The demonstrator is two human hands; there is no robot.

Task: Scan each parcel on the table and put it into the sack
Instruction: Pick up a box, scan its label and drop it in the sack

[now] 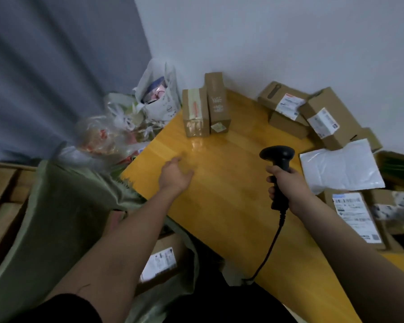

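Note:
My right hand (pixel 287 185) grips the black corded scanner (pixel 278 159) over the wooden table (pixel 219 194). My left hand (pixel 175 174) hovers open and empty above the table's left part. Two brown boxes (pixel 205 108) stand at the far left edge of the table. More labelled boxes (pixel 313 113) are piled at the far right against the wall, with a white mailer (pixel 338 169) and a flat labelled parcel (pixel 355 217) nearer me. The grey-green sack (pixel 63 217) hangs open below the table's left edge, and a labelled box (pixel 161 262) lies inside it.
Plastic bags (pixel 135 117) with goods are heaped in the corner beyond the sack. Cardboard cartons (pixel 0 194) stand at the far left on the floor. A grey curtain and a white wall close off the back. The scanner's cable (pixel 266 252) runs off the table's near edge.

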